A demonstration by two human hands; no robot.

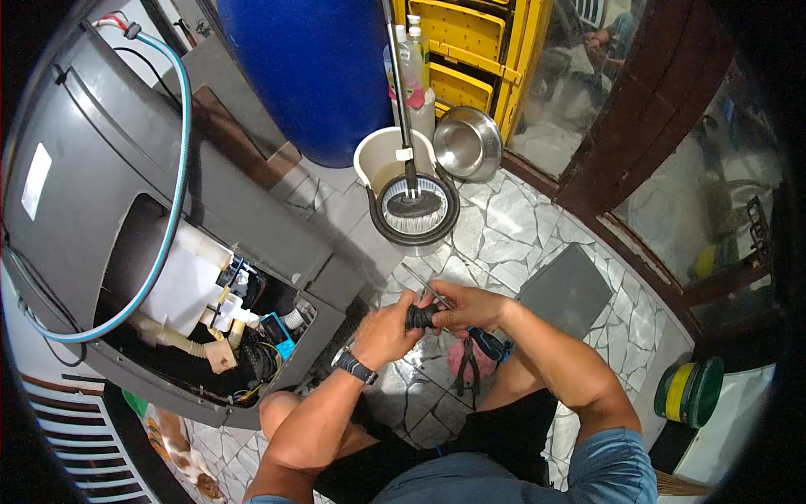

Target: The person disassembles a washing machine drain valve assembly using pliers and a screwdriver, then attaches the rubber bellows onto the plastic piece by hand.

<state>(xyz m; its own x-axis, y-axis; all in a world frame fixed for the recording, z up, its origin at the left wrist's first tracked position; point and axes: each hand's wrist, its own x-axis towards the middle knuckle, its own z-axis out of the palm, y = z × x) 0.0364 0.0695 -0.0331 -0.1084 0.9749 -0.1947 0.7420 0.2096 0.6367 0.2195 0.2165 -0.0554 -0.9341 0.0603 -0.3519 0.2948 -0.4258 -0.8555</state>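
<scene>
My left hand (388, 332), with a dark watch on the wrist, is closed around one end of a black ribbed piece (422, 317), which looks like a short rubber bellows or a wound bundle. Opposite it, my right hand (467, 307) pinches the other end. A thin metal rod (426, 283) slants up and left from my right fingers; its lower end is hidden by them. Below my right hand lie black-handled pliers (467, 370) by a pink round thing (457, 357). A dark blue and black tool (491, 343) is close beside them, partly hidden by my arm.
At left lies a grey washing machine (243, 176) with its base opened, showing hoses and wires. A bucket with a mop (411, 202), a metal bowl (468, 144) and a blue barrel (315, 76) stand ahead. A grey panel (567, 292) lies right. A brown-and-white animal (180, 449) rests lower left.
</scene>
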